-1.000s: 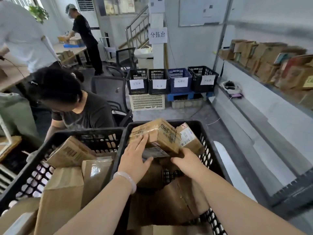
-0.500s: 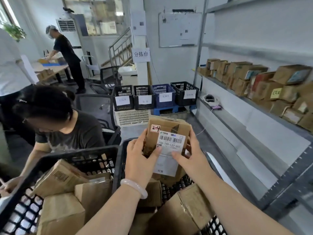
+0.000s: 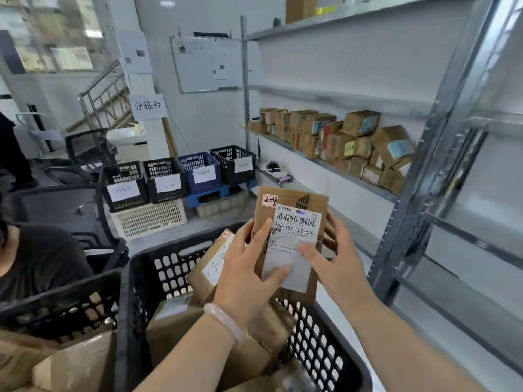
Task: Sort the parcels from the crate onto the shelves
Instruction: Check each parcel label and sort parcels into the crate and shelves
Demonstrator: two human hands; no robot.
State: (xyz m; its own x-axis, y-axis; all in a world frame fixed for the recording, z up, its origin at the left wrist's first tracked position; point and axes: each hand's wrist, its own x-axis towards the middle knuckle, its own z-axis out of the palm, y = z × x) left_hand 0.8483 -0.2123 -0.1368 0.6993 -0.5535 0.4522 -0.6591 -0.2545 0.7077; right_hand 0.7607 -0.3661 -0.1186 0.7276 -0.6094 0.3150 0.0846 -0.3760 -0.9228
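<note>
At the left edge of the frame a seated person in a dark shirt sits behind a black crate of brown boxes. Further back, left of centre, a row of labelled bins stands on the floor. In the lower centre a second crate holds more parcels. Above its far rim the left hand, with a pale bracelet at the wrist, grips the parcel by its left edge, thumb lying across the white label. The right hand grips the parcel's right edge, thumb on the label too. At centre right, a metal shelf carries rows of brown boxes.
</note>
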